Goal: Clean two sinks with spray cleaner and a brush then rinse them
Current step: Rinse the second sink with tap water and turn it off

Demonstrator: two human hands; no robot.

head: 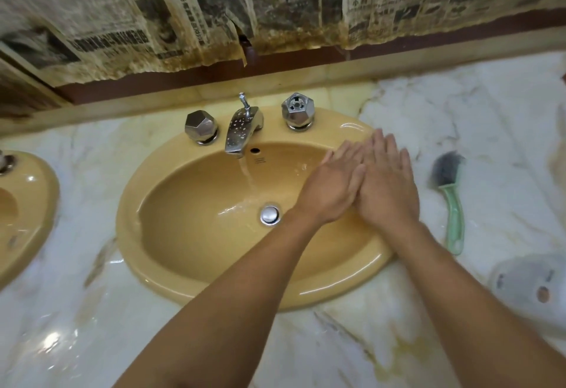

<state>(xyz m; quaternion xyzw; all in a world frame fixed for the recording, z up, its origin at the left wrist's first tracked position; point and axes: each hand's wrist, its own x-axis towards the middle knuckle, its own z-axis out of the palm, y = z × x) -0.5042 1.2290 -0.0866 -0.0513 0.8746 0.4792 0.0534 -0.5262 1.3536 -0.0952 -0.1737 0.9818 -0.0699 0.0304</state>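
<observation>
Clearly, the fingers of the left hand are straight and lie close together, and they hold nothing. The fingers of the right hand are also straight and a little spread, with nothing in them. Both hands are palm down, side by side, and they touch along their inner edges; the left one lies a little over the right one. They are above the right part of the yellow sink, near its rim.

From the chrome faucet a thin stream of water runs down into the bowl, just beside the round drain stopper, to the left of the hands. One faceted knob stands on each side of the faucet; the other knob is behind the hands.

On the marble desk, to the right of the sink, lies the brush with a green handle and dark bristles, apart from the hands. Nearer the camera lies a blurred white object; I cannot tell what it is. At the left edge is part of a second sink. Old stained newspaper covers the wall behind.
</observation>
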